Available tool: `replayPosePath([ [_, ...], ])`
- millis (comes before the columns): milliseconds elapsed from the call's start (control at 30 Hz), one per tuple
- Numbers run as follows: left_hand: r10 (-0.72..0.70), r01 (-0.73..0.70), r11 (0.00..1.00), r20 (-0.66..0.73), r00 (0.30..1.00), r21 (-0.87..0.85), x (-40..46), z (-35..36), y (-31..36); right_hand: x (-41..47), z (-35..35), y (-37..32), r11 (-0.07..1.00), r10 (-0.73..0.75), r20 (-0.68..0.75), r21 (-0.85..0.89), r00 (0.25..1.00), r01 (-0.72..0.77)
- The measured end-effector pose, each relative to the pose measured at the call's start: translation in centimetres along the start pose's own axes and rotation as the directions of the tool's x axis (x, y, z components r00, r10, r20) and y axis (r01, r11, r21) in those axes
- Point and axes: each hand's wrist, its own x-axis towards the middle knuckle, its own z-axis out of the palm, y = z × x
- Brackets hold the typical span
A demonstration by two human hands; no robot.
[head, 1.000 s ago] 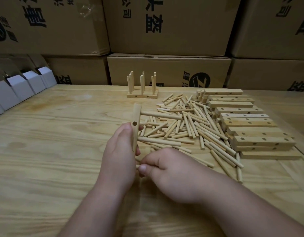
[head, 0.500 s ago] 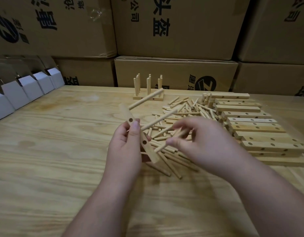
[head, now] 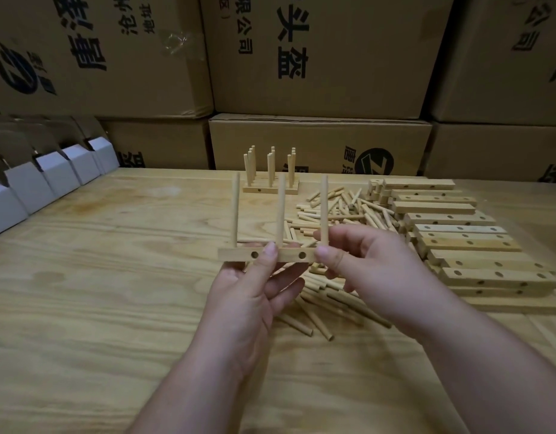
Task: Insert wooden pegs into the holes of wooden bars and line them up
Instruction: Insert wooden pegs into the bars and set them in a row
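The left hand (head: 254,289) is pinching a wooden bar (head: 265,255), thumb on its front face and fingers curled behind, holding it level above the bench (head: 82,277). Three pegs are standing upright in the bar's top holes: the left peg (head: 235,211), the middle peg (head: 281,211) and the right peg (head: 324,209). The right hand (head: 373,270) is gripping the bar's right end, thumb and forefinger closing at the base of the right peg. Judged step: the third peg is being seated, so this bar is nearly finished.

The next move calls for pressing that peg fully home, then carrying the bar forward, beyond both hands, to sit beside the finished bars (head: 270,187) standing in a row there.

Beyond and beneath the right hand, loose pegs (head: 342,208) are lying in a heap; further right, empty bars (head: 452,236) are stacked. To the left of the left hand the bench is offering open room, bounded by white boxes (head: 51,180). Cardboard cartons (head: 317,57) are walling the far edge.
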Motion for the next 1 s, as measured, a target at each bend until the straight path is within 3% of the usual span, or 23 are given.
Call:
replayPosePath([
  [233,0.127,-0.124,0.992,-0.129,0.983,0.032,1.0,-1.4,0.7,0.3,-0.7,0.4,0.999,0.034,-0.018,-0.036,0.999,-0.035],
  [533,0.174,-0.155,0.983,-0.214,0.961,0.103,1.6,-1.5,-0.8,0.6,-1.4,1.1,0.97,0.13,0.111,-0.219,0.985,-0.104],
  [700,0.251,-0.223,0.955,-0.133,0.959,0.196,1.9,-0.6,-1.5,0.9,-3.0,1.0,0.945,0.166,0.057,-0.294,0.985,-0.142],
  [867,0.366,-0.273,0.82,-0.093,0.926,0.503,2.3,-1.1,-2.5,5.0,-4.8,-0.6,0.941,0.14,-0.016,-0.308,0.99,-0.138],
  [1000,0.459,-0.369,0.684,0.021,0.888,0.629,2.4,-1.0,-3.2,12.6,-3.5,-0.5,0.931,0.11,-0.069,-0.342,0.991,-0.128],
])
